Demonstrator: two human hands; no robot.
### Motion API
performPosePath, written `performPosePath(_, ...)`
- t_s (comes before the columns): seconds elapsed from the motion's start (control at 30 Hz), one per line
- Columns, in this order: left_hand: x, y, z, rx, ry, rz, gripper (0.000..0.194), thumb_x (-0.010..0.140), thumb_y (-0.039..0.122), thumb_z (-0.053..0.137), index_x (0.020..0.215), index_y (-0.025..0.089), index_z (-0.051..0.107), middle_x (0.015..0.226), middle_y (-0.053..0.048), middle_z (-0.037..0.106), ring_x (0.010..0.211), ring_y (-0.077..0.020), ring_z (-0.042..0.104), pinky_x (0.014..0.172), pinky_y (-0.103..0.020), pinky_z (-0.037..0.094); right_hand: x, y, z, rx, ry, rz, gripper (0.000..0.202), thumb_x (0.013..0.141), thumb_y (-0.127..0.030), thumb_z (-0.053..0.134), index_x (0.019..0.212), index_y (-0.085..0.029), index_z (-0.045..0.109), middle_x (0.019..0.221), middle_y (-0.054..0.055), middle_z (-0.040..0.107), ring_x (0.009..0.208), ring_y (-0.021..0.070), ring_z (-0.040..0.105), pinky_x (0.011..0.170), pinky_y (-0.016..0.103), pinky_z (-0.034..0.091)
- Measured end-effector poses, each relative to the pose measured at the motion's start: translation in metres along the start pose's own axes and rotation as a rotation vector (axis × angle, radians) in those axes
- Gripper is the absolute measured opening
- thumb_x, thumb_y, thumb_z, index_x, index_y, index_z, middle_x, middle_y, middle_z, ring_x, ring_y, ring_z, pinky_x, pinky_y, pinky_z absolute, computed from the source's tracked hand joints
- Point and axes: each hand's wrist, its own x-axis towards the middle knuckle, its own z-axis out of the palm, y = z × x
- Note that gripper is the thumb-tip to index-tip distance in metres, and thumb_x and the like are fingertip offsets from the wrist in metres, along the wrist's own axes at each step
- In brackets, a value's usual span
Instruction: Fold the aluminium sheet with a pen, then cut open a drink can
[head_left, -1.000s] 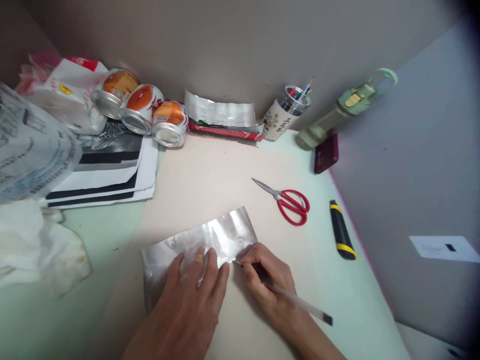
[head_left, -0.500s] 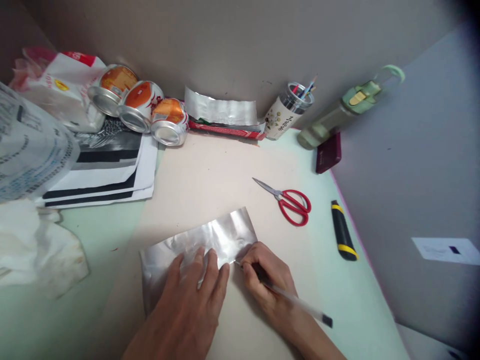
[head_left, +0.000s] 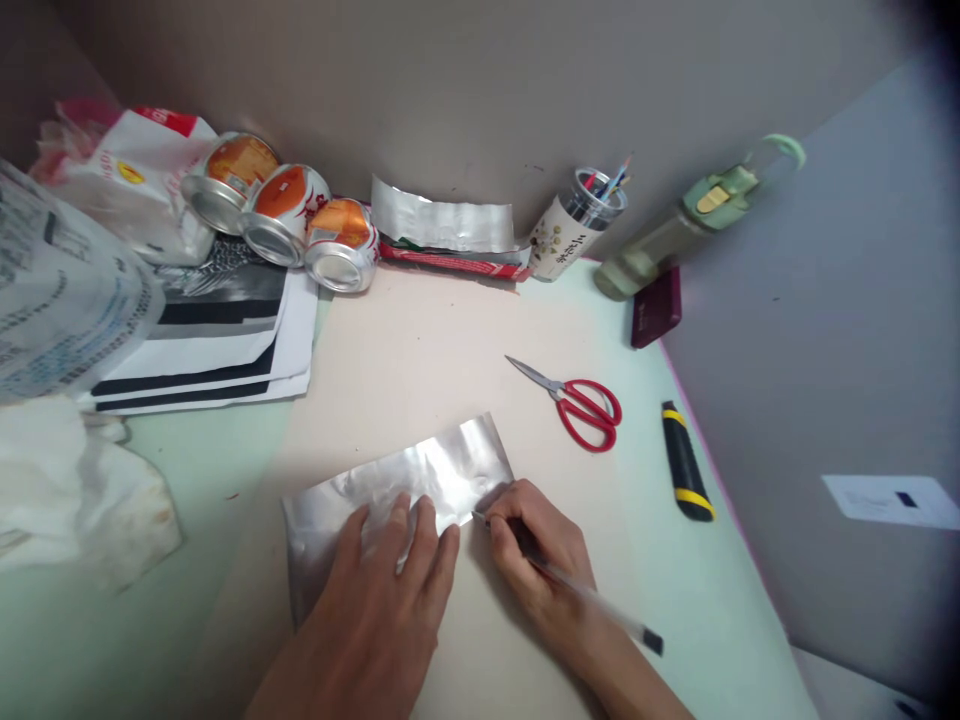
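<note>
Nearest, a person's two bare hands work at the front of a pale green worktop [head_left: 690, 620], a little apart from each other. The left hand [head_left: 375, 610] lies palm down, fingers slightly spread, flat on a shiny silver metal sheet [head_left: 450, 455]. The right hand [head_left: 540, 555] is clamped around a slim pen [head_left: 622, 619] with a translucent barrel and dark end; its tip is at the sheet's near edge, just right of the left fingertips. The metal sheet lies tilted, its right end farther away, on a large beige sheet [head_left: 405, 350] covering the middle of the worktop.

Toward the worktop's left edge is a crumpled, stained white cloth or paper [head_left: 75, 490]. By the right edge lies a black cutter-like tool [head_left: 688, 465] with yellow bands. Between it and the metal sheet, red-handled scissors [head_left: 589, 414] point up and left.

Farther left, a printed clear plastic container or bag [head_left: 60, 290] overlaps stacked papers [head_left: 292, 345]. Along the far edge, left to right, come a white plastic bag [head_left: 142, 190], three orange-and-white cans [head_left: 281, 205], a red box [head_left: 457, 263] topped with curved metal pieces [head_left: 442, 222], and a pen-filled canister [head_left: 559, 235]. At the far right corner, a green bottle [head_left: 660, 250] stands beside a maroon case [head_left: 657, 308].
</note>
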Motion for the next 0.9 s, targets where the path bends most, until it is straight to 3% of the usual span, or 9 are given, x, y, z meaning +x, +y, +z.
performPosePath(0.1, -0.002, -0.001, -0.001, 0.007, 0.007, 0.013, 0.048, 0.099, 0.050, 0.044, 0.136, 0.023, 0.059, 0.138, -0.011, 0.062, 0.127, -0.0323, 0.052, 0.102, -0.050, 0.035, 0.001, 0.001, -0.003, 0.045, -0.059, 0.022, 0.019, 0.095, -0.020, 0.050, 0.076, -0.021, 0.052, 0.076, 0.001, 0.055, 0.068, 0.0153, 0.051, 0.063, 0.027, 0.040)
performPosePath(0.2, -0.003, -0.002, -0.001, 0.007, 0.038, 0.016, 0.047, 0.099, 0.049, 0.044, 0.134, 0.022, 0.060, 0.135, -0.011, 0.064, 0.124, -0.0326, 0.055, 0.100, -0.050, 0.036, 0.004, 0.009, -0.010, 0.249, -0.071, 0.138, 0.019, 0.093, -0.023, 0.053, 0.075, -0.020, 0.056, 0.072, 0.000, 0.056, 0.066, 0.0155, 0.050, 0.060, 0.027, 0.039)
performPosePath(0.37, -0.002, -0.004, -0.002, -0.017, 0.029, 0.018, 0.043, 0.098, 0.050, 0.048, 0.132, 0.025, 0.061, 0.135, -0.010, 0.065, 0.126, -0.0316, 0.055, 0.101, -0.049, 0.038, 0.008, 0.022, -0.022, 0.685, 0.148, 0.317, 0.020, 0.087, -0.031, 0.062, 0.071, -0.019, 0.060, 0.063, -0.002, 0.051, 0.058, 0.0137, 0.044, 0.054, 0.025, 0.036)
performPosePath(0.5, -0.003, -0.006, -0.002, -0.051, 0.001, 0.017, 0.045, 0.096, 0.055, 0.051, 0.130, 0.028, 0.063, 0.137, -0.010, 0.064, 0.127, -0.0314, 0.055, 0.100, -0.048, 0.041, 0.010, 0.022, -0.026, 0.837, 0.223, 0.407, 0.021, 0.083, -0.036, 0.072, 0.076, -0.019, 0.063, 0.067, -0.002, 0.051, 0.055, 0.0108, 0.041, 0.051, 0.022, 0.033)
performPosePath(0.73, 0.006, -0.006, -0.010, -0.032, -0.069, 0.033, 0.045, 0.092, 0.058, 0.056, 0.124, 0.028, 0.067, 0.134, -0.013, 0.066, 0.124, -0.0341, 0.059, 0.096, -0.050, 0.049, 0.011, 0.014, -0.031, 0.820, 0.076, 0.353, 0.027, 0.083, -0.044, 0.075, 0.079, -0.018, 0.067, 0.063, -0.001, 0.057, 0.056, 0.0112, 0.046, 0.053, 0.022, 0.036)
performPosePath(0.9, 0.005, -0.003, 0.007, -0.027, -0.041, 0.076, 0.055, 0.092, 0.061, 0.053, 0.133, 0.025, 0.061, 0.135, -0.017, 0.063, 0.126, -0.0378, 0.056, 0.097, -0.054, 0.049, 0.019, 0.012, -0.029, 0.618, -0.004, 0.245, 0.022, 0.083, -0.040, 0.075, 0.080, -0.019, 0.069, 0.062, -0.001, 0.061, 0.059, 0.0122, 0.052, 0.057, 0.023, 0.038)
